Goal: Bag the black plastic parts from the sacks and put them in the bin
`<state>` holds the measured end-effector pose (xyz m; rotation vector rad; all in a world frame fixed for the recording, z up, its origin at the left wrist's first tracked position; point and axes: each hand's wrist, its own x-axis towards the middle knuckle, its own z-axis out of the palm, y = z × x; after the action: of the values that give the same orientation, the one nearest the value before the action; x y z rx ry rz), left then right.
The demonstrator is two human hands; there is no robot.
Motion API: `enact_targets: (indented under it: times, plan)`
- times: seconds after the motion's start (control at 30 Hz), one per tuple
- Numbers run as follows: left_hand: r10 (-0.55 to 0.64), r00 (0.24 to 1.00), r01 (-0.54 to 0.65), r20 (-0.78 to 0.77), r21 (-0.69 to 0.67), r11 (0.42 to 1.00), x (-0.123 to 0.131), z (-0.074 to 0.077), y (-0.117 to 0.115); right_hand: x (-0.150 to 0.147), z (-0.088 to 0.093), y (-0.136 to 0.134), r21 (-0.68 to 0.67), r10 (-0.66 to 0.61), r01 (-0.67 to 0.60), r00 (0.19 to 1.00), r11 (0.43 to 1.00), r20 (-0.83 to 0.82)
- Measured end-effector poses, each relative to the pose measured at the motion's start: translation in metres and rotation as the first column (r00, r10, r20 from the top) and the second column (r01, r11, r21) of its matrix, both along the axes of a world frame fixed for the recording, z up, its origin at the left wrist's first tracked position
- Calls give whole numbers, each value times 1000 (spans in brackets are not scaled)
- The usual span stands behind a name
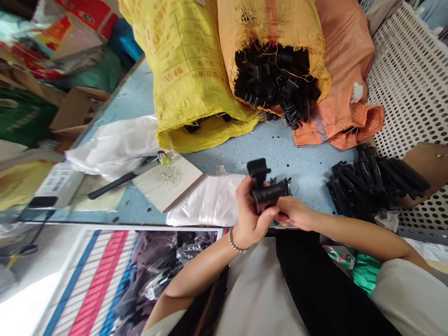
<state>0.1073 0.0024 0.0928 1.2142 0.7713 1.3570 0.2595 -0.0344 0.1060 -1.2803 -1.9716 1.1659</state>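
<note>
My left hand [249,212] is wrapped around a black plastic part [268,193] with a rounded body and a flat plate that sticks up at its top. Against the lower right end of this part, my right hand [296,212] has its fingers pinched together; its fingertips are partly hidden. Just behind the hands, more small black plastic pieces [287,183] lie on the blue speckled table [276,142]. A clear plastic bag [210,198] with white contents lies left of my left hand.
Behind stand a yellow sack [189,60], an open orange-yellow sack [231,28] full of black parts, and an orange sack [346,60]. Long black parts [364,179] are piled at right by a perforated white panel [413,74]. A black-handled tool [119,181] touches a pale board [168,182].
</note>
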Motion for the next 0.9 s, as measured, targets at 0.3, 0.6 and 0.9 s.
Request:
enact_targets:
  times: [0.3,0.6,0.9]
  plan:
    - [-122,982,167,144,-361,917,7,16,8,11,1,3,87,82,-90,993,992,83]
    - [-155,985,171,76,-522,836,-13,-17,22,30,5,17,221,16,-83,957,972,289]
    - [-25,861,-102,-507,-221,970,10,-128,-7,136,-35,198,215,-905,882,425,419,22]
